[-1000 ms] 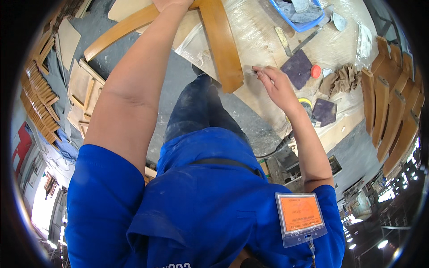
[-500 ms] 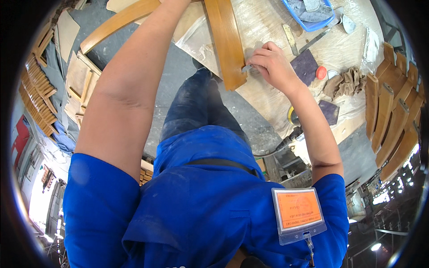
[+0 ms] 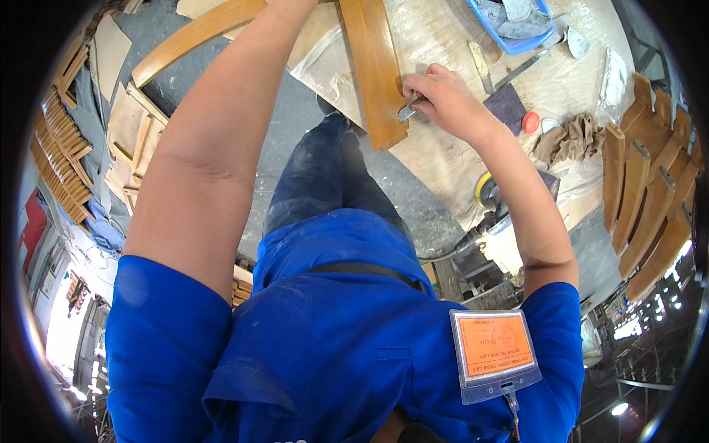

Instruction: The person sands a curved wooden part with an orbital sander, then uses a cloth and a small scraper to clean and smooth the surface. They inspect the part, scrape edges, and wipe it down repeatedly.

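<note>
My right hand is closed on a small metal scraper blade, gripped between thumb and fingers. The blade's tip lies at the right edge of a varnished wooden slat, close to its notched near end. My left forearm stretches up past the top edge, so the left hand is out of sight. Beside that arm, a curved varnished wooden piece runs toward the upper left and appears to belong with the slat, though the arm hides where they meet.
On the covered table are a blue basket with scraps, a putty knife, a red cap, a dark abrasive sheet, a brown rag and a yellow-rimmed power tool. Wooden parts are stacked at right.
My right hand has shifted slightly left and its grip has turned, so more of the blade shows beside the slat. The slat and left arm stay nearly still.
</note>
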### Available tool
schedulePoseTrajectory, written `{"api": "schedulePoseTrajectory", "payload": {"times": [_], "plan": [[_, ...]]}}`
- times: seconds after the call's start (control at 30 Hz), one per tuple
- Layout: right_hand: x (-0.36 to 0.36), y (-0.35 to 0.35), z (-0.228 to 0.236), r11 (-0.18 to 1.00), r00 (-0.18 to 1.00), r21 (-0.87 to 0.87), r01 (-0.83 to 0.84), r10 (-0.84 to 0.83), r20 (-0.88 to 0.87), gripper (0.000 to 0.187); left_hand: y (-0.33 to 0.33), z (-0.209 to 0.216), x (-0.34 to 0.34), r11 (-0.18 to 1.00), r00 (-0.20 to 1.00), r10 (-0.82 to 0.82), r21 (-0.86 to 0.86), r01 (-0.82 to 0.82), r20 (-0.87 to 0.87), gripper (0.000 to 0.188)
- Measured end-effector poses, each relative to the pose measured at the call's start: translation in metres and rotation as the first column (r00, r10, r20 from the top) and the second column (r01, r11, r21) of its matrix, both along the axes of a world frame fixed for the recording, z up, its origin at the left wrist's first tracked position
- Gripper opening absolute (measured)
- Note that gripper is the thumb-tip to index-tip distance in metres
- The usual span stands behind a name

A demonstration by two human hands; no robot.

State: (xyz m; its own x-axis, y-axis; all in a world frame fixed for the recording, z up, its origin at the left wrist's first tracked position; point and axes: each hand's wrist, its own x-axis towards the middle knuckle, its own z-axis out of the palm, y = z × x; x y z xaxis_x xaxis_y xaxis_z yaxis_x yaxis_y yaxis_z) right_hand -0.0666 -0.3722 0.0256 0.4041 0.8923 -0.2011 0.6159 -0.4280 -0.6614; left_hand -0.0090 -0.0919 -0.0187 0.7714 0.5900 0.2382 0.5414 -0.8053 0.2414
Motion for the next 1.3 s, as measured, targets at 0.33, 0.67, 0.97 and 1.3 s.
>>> {"api": "schedulePoseTrajectory", "payload": {"times": [0.33, 0.67, 0.97, 1.3], "plan": [[0.003, 0.006, 0.0, 0.993, 0.999, -0.114, -0.029, 0.024, -0.047, 0.014, -0.001, 0.001, 0.0, 0.998, 0.999, 0.026, -0.064, -0.028, -0.035, 0.063], [0.001, 0.018, 0.001, 0.986, 0.994, -0.137, -0.091, 0.082, -0.07, 0.009, 0.002, -0.008, 0.001, 0.998, 0.997, 0.062, -0.017, -0.063, -0.051, 0.053], [0.005, 0.026, 0.005, 0.957, 0.975, -0.186, -0.221, 0.218, -0.036, 0.004, 0.0, -0.005, 0.0, 0.995, 0.997, 0.075, -0.067, -0.075, -0.011, 0.05], [0.005, 0.023, 0.006, 0.954, 0.981, -0.231, -0.193, 0.183, -0.064, 0.005, -0.002, 0.001, -0.002, 0.995, 0.996, 0.083, -0.053, -0.085, -0.031, 0.054]]}}
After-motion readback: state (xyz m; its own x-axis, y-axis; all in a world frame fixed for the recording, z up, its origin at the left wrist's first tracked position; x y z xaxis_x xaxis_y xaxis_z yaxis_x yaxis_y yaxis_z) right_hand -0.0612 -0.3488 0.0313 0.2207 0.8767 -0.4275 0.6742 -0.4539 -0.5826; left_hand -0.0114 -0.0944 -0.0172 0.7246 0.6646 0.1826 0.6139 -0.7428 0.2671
